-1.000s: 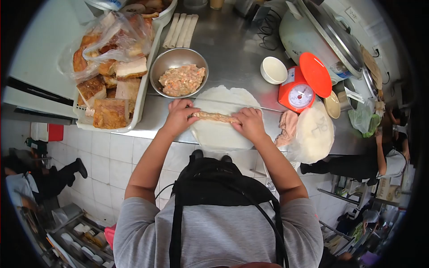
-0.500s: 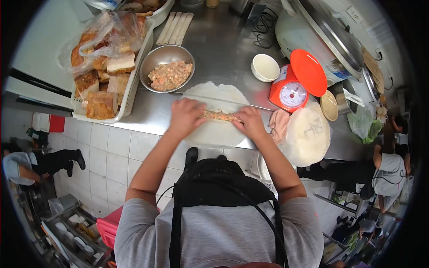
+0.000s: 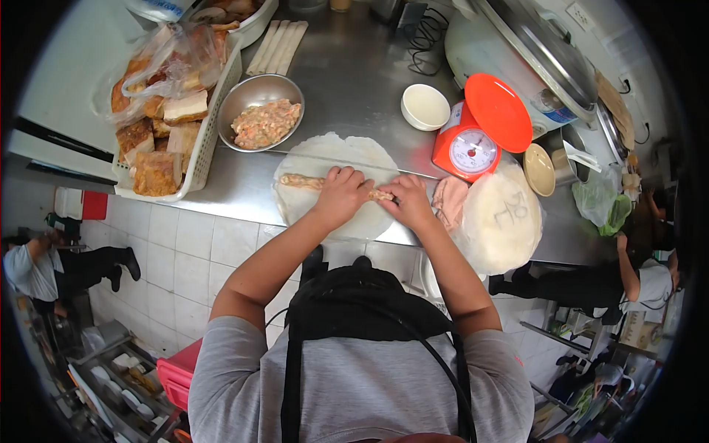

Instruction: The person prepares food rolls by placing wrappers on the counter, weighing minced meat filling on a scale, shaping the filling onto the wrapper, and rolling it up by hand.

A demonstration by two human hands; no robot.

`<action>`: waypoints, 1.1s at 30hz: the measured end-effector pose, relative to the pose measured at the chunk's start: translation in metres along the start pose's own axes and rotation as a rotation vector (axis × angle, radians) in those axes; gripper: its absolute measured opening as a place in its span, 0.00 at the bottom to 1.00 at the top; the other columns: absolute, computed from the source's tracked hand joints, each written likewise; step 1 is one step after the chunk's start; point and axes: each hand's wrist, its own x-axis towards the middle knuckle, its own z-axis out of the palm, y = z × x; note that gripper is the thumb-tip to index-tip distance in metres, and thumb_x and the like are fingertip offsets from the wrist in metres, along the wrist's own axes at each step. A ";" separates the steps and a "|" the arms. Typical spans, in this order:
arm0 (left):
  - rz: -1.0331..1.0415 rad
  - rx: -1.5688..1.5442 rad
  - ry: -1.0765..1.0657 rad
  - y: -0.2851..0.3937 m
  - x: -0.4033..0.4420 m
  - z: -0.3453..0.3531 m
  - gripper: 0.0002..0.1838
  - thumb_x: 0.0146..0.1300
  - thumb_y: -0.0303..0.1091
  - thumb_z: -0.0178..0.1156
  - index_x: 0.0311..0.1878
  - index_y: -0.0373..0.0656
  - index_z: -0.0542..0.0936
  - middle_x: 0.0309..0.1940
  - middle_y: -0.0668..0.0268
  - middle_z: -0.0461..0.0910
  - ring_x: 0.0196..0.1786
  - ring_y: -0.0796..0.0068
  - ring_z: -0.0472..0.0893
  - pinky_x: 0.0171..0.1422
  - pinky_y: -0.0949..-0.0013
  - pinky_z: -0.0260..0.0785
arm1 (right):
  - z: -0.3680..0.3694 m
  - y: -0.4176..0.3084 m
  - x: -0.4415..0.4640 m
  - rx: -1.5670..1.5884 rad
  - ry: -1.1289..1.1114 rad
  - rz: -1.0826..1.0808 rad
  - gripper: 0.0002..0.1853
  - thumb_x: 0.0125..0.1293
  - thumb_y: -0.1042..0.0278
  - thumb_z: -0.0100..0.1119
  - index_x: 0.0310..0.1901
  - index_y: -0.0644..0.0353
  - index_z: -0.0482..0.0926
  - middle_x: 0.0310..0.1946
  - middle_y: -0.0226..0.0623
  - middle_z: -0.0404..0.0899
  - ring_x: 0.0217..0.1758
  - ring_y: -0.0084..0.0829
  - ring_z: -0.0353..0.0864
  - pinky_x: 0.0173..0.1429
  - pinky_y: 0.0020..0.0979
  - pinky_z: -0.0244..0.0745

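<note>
Left hand (image 3: 343, 195), fingers curled, is resting on pinkish minced-filling strip (image 3: 300, 181), right hand (image 3: 406, 201) is touching its right end — can't tell if either's gripping — strip is lying across thin white round wrapper (image 3: 334, 155), shiny steel bowl (image 3: 249, 91) sitting beyond.

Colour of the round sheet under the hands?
The round sheet is off-white; best seen in the head view.

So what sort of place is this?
Probably a commercial kitchen, perhaps a restaurant's: a crate piled with meat and a red scale sit on a steel counter, beside filling on a thin wrapper.
</note>
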 end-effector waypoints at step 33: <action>-0.220 -0.126 -0.048 -0.093 -0.073 -0.087 0.26 0.40 0.39 0.67 0.47 0.51 0.77 0.46 0.65 0.70 0.51 0.61 0.66 0.54 0.58 0.54 | 0.033 -0.088 0.039 -0.365 -0.088 0.134 0.25 0.41 0.48 0.66 0.42 0.51 0.77 0.43 0.36 0.70 0.52 0.38 0.64 0.58 0.45 0.54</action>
